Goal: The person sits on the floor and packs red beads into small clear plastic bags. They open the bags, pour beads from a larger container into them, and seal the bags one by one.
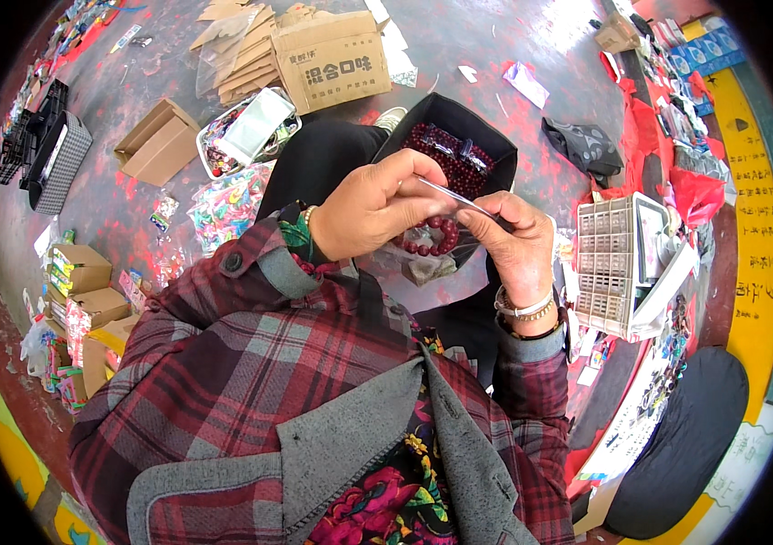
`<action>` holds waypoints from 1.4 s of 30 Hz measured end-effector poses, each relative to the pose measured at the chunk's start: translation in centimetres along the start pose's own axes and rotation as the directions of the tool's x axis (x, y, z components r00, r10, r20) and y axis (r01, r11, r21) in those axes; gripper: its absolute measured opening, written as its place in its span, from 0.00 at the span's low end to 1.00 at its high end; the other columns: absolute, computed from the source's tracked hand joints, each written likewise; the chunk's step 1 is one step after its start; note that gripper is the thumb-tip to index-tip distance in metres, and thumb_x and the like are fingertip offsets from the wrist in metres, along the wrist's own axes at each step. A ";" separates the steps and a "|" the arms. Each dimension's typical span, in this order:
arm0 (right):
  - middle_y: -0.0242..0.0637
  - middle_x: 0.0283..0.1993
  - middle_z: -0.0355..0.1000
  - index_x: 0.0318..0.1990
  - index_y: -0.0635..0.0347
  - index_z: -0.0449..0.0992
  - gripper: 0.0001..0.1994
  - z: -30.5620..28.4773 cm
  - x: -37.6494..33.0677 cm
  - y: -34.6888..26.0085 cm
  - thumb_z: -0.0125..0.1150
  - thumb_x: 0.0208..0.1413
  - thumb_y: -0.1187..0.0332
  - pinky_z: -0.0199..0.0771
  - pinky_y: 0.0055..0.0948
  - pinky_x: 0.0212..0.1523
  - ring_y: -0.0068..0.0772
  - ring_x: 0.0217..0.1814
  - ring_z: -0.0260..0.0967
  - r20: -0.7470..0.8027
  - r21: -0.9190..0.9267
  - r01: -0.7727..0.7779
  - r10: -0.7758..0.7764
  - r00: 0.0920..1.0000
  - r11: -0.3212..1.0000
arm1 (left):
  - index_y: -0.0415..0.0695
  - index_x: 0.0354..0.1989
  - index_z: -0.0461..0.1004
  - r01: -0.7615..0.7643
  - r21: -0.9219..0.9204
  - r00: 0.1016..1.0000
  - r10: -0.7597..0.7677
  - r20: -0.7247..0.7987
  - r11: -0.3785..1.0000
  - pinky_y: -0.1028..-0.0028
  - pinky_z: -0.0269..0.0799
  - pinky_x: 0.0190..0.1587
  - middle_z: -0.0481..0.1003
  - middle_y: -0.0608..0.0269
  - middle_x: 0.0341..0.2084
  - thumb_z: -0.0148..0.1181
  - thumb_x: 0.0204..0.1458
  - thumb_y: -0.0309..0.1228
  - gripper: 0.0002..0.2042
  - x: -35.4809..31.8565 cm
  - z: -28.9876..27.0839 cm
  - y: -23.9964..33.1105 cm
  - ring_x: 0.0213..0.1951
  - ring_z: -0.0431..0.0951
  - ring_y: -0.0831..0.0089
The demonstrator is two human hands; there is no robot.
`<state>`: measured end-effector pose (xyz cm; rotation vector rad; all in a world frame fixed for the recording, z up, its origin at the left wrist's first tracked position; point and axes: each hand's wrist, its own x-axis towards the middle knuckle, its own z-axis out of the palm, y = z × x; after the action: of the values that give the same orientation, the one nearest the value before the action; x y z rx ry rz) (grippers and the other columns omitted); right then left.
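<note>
Between my two hands runs a thin, pale, shiny strip [448, 191], too slender to name for certain. My left hand [366, 207] pinches its left end with thumb and bent fingers. At its other end, my right hand [515, 238] has thumb and forefinger pressed together on it. Just beneath is a black open box [493, 136] with bundles of small dark red beads [468, 163] in clear wrap. A bracelet of larger red beads [445, 238] shows below my fingers; whether it hangs or lies in the box I cannot tell. Clear plastic [427, 266] lies near it.
A white basket [291, 121] of small goods stands ahead left, beside an open cardboard box [157, 141] and flattened cartons [332, 64]. At right are a pale plastic crate [603, 268], a black bag [583, 145] and a black oval stool seat [686, 445].
</note>
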<state>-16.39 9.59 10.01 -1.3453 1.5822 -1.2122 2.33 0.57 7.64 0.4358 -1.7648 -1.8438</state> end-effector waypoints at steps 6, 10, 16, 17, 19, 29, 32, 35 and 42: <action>0.29 0.23 0.69 0.25 0.64 0.76 0.03 1.3 -0.3 0.0 0.65 0.43 0.78 0.63 0.17 0.27 0.17 0.26 0.65 -0.044 -0.006 0.098 -0.098 0.994 0.995 | 0.36 0.38 0.73 0.091 -0.180 0.996 -0.089 0.017 0.980 0.81 0.70 0.39 0.76 0.61 0.35 0.57 0.51 0.23 0.08 0.3 0.2 -0.8 0.36 0.75 0.81; 0.29 0.24 0.70 0.26 0.64 0.77 0.03 0.8 -0.2 0.4 0.65 0.43 0.78 0.62 0.16 0.26 0.16 0.25 0.64 -0.008 0.036 0.106 -0.106 0.994 0.994 | 0.35 0.34 0.76 0.133 -0.043 0.988 -0.136 -0.073 0.990 0.82 0.70 0.38 0.77 0.61 0.30 0.58 0.51 0.24 0.06 0.6 0.0 -0.4 0.34 0.75 0.80; 0.28 0.25 0.72 0.29 0.66 0.78 0.03 -1.1 -1.1 1.0 0.64 0.45 0.78 0.61 0.15 0.26 0.13 0.26 0.63 -0.027 0.212 -0.045 0.052 0.998 0.976 | 0.34 0.31 0.77 0.051 -0.165 0.986 -0.076 -0.149 0.985 0.83 0.68 0.31 0.77 0.64 0.24 0.58 0.52 0.28 0.08 0.2 0.3 0.0 0.28 0.73 0.82; 0.28 0.26 0.72 0.29 0.66 0.78 0.02 -1.2 -1.3 1.2 0.63 0.46 0.78 0.61 0.15 0.26 0.14 0.27 0.64 -0.025 0.232 -0.053 0.061 0.998 0.971 | 0.34 0.32 0.77 0.043 -0.146 0.986 -0.066 -0.155 0.988 0.82 0.69 0.32 0.77 0.63 0.25 0.56 0.53 0.28 0.08 0.2 0.2 0.0 0.28 0.74 0.82; 0.29 0.26 0.73 0.29 0.66 0.78 0.02 -1.2 -1.6 1.2 0.64 0.46 0.77 0.61 0.15 0.27 0.14 0.27 0.64 -0.047 0.249 -0.027 0.040 0.998 0.968 | 0.34 0.32 0.77 0.028 -0.132 0.988 -0.048 -0.149 0.991 0.82 0.69 0.32 0.77 0.63 0.26 0.54 0.55 0.30 0.10 0.2 0.3 -0.2 0.28 0.74 0.82; 0.35 0.30 0.73 0.31 0.69 0.77 0.03 -1.2 -2.1 0.7 0.58 0.49 0.80 0.66 0.19 0.34 0.23 0.32 0.68 -0.072 0.178 0.143 -0.132 0.989 0.974 | 0.31 0.39 0.73 0.005 -0.116 0.998 -0.013 -0.065 0.993 0.74 0.68 0.47 0.76 0.54 0.35 0.43 0.61 0.34 0.17 0.1 -0.5 0.3 0.40 0.75 0.72; 0.37 0.29 0.73 0.30 0.67 0.77 0.03 -1.2 -2.2 0.5 0.60 0.46 0.81 0.67 0.21 0.33 0.26 0.32 0.69 -0.103 0.041 0.207 -0.202 0.974 0.977 | 0.36 0.47 0.69 -0.101 -0.051 0.987 0.093 -0.133 0.994 0.70 0.61 0.56 0.71 0.55 0.47 0.57 0.51 0.29 0.16 0.3 -1.0 0.4 0.53 0.68 0.66; 0.36 0.29 0.73 0.29 0.64 0.77 0.04 -0.9 -2.2 0.8 0.63 0.43 0.79 0.69 0.25 0.33 0.30 0.31 0.70 -0.077 -0.132 0.273 -0.284 0.956 0.953 | 0.42 0.43 0.72 -0.359 0.621 0.917 0.387 0.095 0.697 0.64 0.59 0.57 0.71 0.57 0.48 0.69 0.38 0.36 0.22 1.4 -0.9 1.7 0.57 0.63 0.57; 0.36 0.28 0.73 0.28 0.59 0.77 0.04 0.2 -2.2 0.7 0.64 0.41 0.76 0.67 0.29 0.34 0.35 0.31 0.70 -0.019 -0.336 0.371 -0.400 0.916 0.865 | 0.43 0.29 0.75 -0.472 0.697 0.875 0.379 0.300 0.539 0.66 0.66 0.47 0.76 0.64 0.33 0.64 0.43 0.35 0.09 1.5 1.1 -0.8 0.44 0.73 0.63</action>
<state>-15.94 11.74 9.14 -1.9213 1.6794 -1.2918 0.38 0.57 7.20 0.1504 -2.4200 -0.7190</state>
